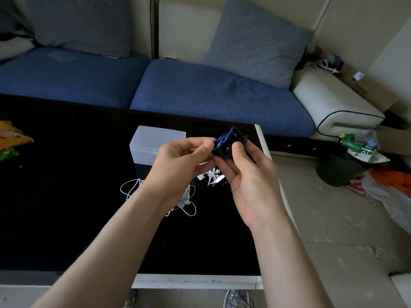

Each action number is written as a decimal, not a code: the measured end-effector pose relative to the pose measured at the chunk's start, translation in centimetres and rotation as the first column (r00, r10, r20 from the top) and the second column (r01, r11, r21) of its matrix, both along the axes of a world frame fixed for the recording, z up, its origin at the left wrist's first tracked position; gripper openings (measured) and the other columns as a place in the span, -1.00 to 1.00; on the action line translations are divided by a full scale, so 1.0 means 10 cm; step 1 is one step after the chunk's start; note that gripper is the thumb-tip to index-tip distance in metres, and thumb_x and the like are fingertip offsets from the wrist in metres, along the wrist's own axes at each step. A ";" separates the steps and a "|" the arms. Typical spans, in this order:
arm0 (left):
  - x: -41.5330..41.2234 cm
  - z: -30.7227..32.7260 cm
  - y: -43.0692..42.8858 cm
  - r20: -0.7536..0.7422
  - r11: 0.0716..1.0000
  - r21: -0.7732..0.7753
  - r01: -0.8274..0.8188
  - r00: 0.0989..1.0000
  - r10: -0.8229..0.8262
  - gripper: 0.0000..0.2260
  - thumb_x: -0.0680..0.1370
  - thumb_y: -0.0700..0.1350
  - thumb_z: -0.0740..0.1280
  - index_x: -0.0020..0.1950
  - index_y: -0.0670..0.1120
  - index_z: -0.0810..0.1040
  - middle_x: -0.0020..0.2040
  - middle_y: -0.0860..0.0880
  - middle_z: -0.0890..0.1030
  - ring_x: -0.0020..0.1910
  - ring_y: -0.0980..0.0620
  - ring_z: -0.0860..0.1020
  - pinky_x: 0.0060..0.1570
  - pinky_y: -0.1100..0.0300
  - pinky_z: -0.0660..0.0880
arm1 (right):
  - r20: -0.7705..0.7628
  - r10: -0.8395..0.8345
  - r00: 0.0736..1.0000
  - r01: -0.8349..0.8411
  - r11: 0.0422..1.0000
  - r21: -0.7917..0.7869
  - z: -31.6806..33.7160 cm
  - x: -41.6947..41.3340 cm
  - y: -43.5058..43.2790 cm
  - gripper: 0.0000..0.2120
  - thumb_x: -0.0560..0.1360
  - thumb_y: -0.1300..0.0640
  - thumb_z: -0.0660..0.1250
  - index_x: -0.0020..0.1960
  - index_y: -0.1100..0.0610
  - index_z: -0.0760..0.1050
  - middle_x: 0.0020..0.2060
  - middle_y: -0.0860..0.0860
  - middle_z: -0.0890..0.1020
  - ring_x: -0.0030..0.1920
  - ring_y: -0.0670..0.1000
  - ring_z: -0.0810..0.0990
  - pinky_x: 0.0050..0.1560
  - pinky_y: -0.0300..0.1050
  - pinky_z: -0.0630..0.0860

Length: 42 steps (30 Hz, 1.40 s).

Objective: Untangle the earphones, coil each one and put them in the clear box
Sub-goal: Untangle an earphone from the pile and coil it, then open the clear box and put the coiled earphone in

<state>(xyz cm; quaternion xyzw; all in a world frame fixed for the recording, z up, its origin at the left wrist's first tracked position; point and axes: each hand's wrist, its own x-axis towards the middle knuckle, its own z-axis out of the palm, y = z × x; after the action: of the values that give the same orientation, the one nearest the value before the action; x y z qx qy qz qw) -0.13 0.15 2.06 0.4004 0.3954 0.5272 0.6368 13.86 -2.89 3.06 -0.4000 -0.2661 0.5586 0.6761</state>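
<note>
Beside the clear box [155, 142], we are pinching the blue earphones [226, 137] with left hand [178, 162] and right hand [252, 182], probably finishing their coil to drop inside.

I am seeing a glossy black tabletop [66, 196], a frosted plastic clear box [151, 143], shiny-corded blue earphones [226, 135], and matt woven cloth on the sofa [211, 94].

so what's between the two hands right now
The blue earphones, in a bundle. The left hand and the right hand pinch it from either side, as the head view shows.
</note>
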 end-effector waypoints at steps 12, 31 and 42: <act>0.03 0.05 -0.08 -0.238 0.992 0.122 -0.012 0.970 0.041 -0.89 0.57 -0.23 0.51 0.07 -0.09 0.75 -0.08 -0.09 0.78 0.01 -0.06 0.75 0.18 -0.04 0.67 | 0.172 -0.074 0.982 0.068 0.997 0.044 -0.08 -0.07 0.06 -0.69 0.72 0.16 0.29 0.43 0.22 0.41 0.12 0.13 0.76 0.21 0.12 0.73 0.31 0.09 0.61; -0.14 -0.08 0.23 -0.221 0.992 -0.088 0.088 0.970 -0.106 -0.73 0.70 -0.01 0.34 0.21 -0.21 0.62 0.02 -0.17 0.75 0.02 -0.14 0.71 0.09 0.02 0.67 | 0.809 0.048 0.585 -0.049 0.999 -0.023 -0.29 -0.37 0.29 -0.71 0.64 0.13 0.42 0.28 0.01 0.38 -0.09 -0.06 0.69 -0.20 -0.18 0.69 -0.24 -0.29 0.57; -0.56 -0.25 0.70 -0.337 0.898 -0.110 -0.426 0.866 0.369 -0.79 0.68 -0.01 0.36 -0.02 -0.14 0.62 -0.22 0.00 0.72 -0.13 -0.03 0.72 -0.16 0.07 0.71 | 0.963 -0.158 0.220 0.069 0.987 0.146 -0.43 -0.66 0.76 -0.60 0.49 0.39 0.32 0.23 0.10 0.68 0.08 0.04 0.66 0.04 -0.02 0.65 -0.04 -0.48 0.40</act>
<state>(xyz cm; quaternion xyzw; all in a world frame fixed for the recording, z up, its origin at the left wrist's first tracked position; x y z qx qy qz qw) -5.72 7.15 -0.48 0.3277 0.6098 0.5404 0.4783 7.27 4.76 -1.26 -0.6535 -0.6180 0.1289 0.4175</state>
